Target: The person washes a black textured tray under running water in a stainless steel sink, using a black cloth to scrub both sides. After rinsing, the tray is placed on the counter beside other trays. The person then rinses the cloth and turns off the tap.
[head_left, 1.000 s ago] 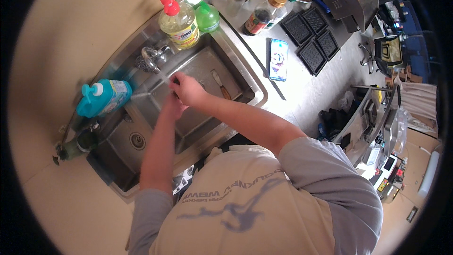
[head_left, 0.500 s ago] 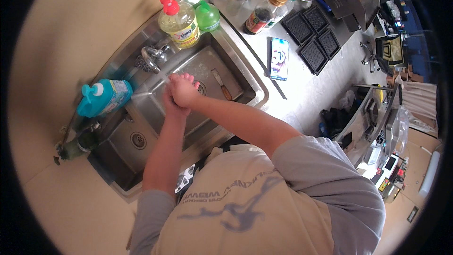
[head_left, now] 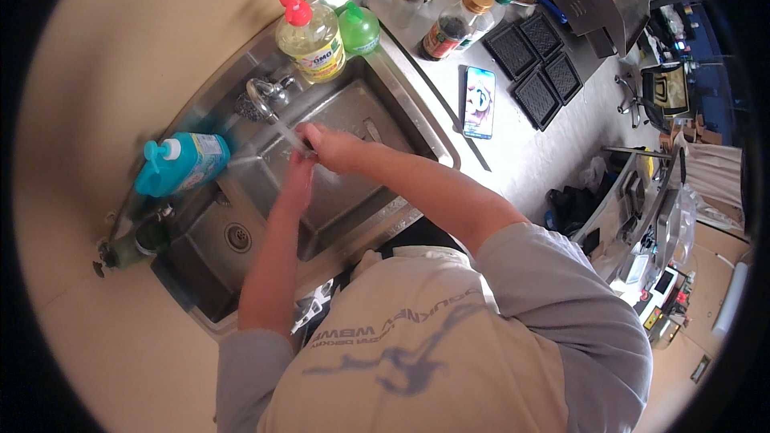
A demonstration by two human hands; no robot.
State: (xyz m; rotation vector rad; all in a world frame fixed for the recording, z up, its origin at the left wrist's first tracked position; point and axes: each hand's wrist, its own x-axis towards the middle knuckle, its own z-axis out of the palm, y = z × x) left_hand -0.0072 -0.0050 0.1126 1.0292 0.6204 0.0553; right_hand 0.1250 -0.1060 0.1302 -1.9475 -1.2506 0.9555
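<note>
Over the right basin of a steel sink (head_left: pixel 447 162), my two hands meet under the stream of water (head_left: pixel 287 135) from the chrome faucet (head_left: pixel 261 98). My right hand (head_left: pixel 333 150) is bent closed over the fingers of my left hand (head_left: pixel 300 172). The left hand's fingers are mostly hidden and blurred. No object shows between the hands. On the basin floor lies a flat metal blade (head_left: pixel 370 130), its handle covered by my right forearm.
A teal pump bottle (head_left: pixel 186 162) stands left of the faucet. Behind the basin are a red-capped yellow bottle (head_left: pixel 314 42) and a green bottle (head_left: pixel 358 30). The right counter holds a lit phone (head_left: pixel 479 103), black textured trays (head_left: pixel 536 101) and several sauce bottles. A second basin drain (head_left: pixel 237 236) sits left.
My hands have shifted from clasped together to a looser hold, with the right hand moved slightly right. My right forearm now covers the blade's wooden handle. Water still runs.
</note>
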